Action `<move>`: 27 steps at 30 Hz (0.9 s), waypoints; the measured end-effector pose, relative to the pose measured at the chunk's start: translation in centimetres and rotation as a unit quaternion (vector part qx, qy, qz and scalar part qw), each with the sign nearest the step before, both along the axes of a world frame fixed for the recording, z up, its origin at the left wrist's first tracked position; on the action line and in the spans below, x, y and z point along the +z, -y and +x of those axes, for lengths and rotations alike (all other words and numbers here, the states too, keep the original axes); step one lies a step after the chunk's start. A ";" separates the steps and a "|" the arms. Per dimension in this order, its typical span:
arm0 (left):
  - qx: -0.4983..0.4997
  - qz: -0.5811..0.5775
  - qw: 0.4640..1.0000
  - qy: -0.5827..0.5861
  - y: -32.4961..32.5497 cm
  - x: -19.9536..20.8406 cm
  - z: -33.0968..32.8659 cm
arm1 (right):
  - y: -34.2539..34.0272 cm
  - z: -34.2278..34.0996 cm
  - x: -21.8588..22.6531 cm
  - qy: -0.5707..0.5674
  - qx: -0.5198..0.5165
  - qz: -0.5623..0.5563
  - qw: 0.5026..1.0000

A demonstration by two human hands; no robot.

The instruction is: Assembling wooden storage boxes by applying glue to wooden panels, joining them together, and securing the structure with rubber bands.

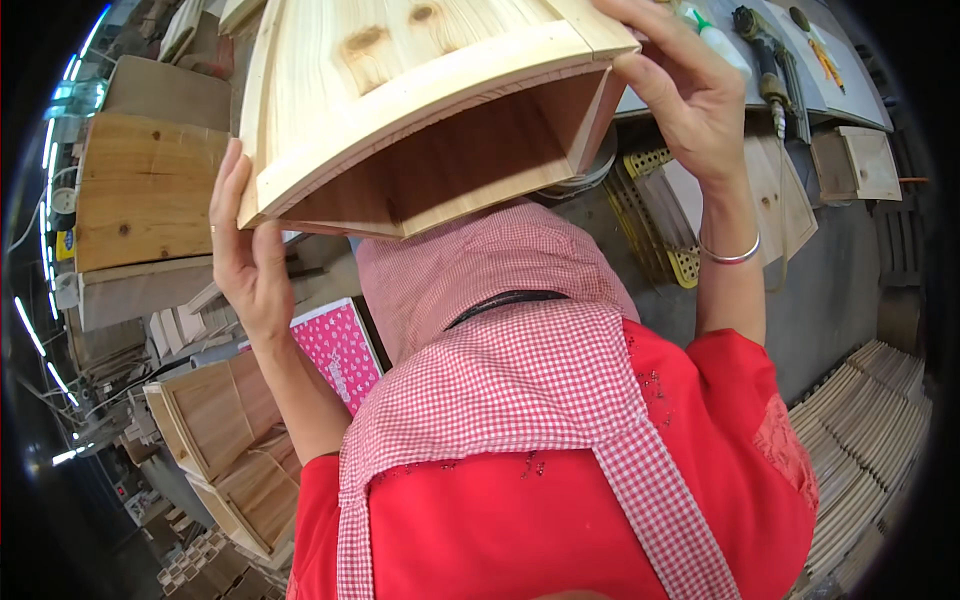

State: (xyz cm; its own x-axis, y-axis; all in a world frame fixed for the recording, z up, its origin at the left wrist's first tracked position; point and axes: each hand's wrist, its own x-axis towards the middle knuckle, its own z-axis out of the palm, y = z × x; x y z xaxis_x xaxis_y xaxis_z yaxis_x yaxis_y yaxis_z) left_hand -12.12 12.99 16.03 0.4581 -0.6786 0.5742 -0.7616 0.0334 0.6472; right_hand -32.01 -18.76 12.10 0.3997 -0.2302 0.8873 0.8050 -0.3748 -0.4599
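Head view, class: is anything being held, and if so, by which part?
A wooden box, held by opposite corners along its open side: left hand at the left, right hand at the right.

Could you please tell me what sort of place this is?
Probably a woodworking workshop: an open wooden box is held up, wooden strips are stacked at lower right, and what looks like a power tool lies at upper right.

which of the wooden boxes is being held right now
The large pale box at top centre: the left hand and right hand grip its two ends. No hand touches the small box at far right or the boxes at lower left.
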 end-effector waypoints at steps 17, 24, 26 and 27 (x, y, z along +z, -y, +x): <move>0.013 0.030 0.999 0.008 -1.2 0.2 0.6 | -1.5 -3.5 3.8 -0.211 -0.179 -0.033 0.961; 0.000 0.034 0.999 0.000 -1.2 0.5 0.4 | -1.2 -3.6 3.8 -0.129 -0.218 -0.092 0.963; 0.008 0.036 0.999 -0.008 -1.3 0.7 0.0 | -1.2 -3.5 3.7 -0.103 -0.232 -0.109 0.961; 0.005 0.035 0.999 -0.015 -1.3 0.7 0.2 | -1.2 -3.3 3.8 -0.129 -0.219 -0.086 0.963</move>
